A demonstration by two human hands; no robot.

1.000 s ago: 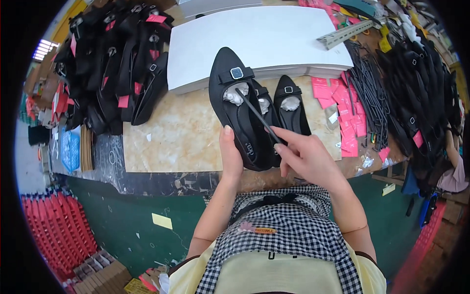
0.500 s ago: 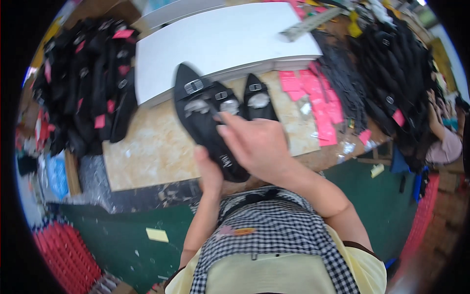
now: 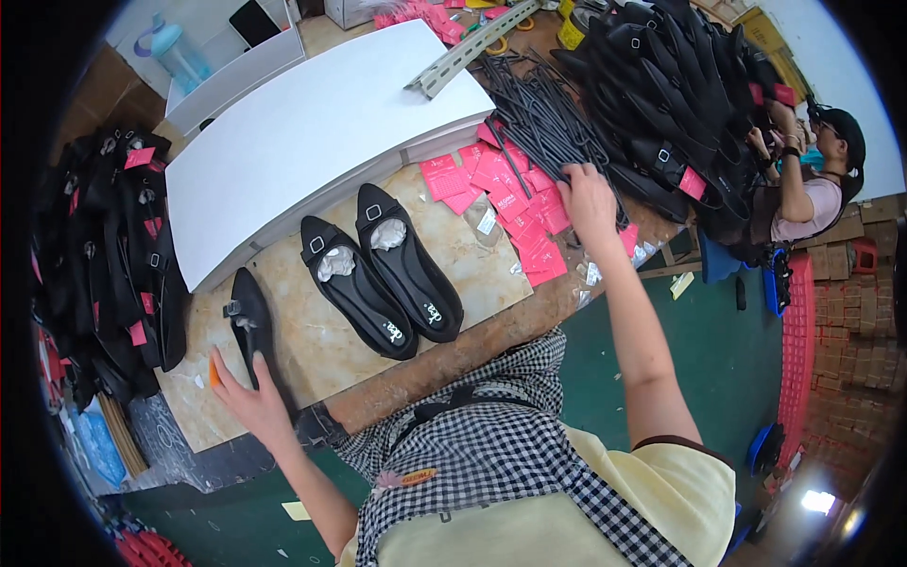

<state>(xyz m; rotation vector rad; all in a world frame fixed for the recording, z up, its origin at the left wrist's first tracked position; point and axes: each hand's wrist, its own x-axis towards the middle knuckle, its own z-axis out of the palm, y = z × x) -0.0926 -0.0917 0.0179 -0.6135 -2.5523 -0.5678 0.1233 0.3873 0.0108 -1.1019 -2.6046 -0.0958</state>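
Note:
Beside a single black pointed flat shoe (image 3: 253,317) at the left of the work surface, my left hand (image 3: 253,404) has its thumb and fingers apart. The thumb is at the shoe's side, and something orange covers a fingertip. Two more black flats, a left shoe (image 3: 351,300) and a right shoe (image 3: 416,269), lie side by side in the middle, with square buckles and crumpled white paper in their toes. My right hand (image 3: 593,210) reaches into a pile of thin black rods (image 3: 543,104), fingers curled over the rod ends; their tips are partly hidden.
Pink tags (image 3: 520,215) spread under the rods. A white box (image 3: 312,142) stands behind the shoes, with a slotted metal bar (image 3: 472,47) at its right end. Black shoes pile up at left (image 3: 118,246) and right (image 3: 652,85). Another person (image 3: 803,198) works at far right.
The shoe I held over the middle now lies at the left, and my left hand has loosened from it. My right hand has moved right to the rods. The view has shifted.

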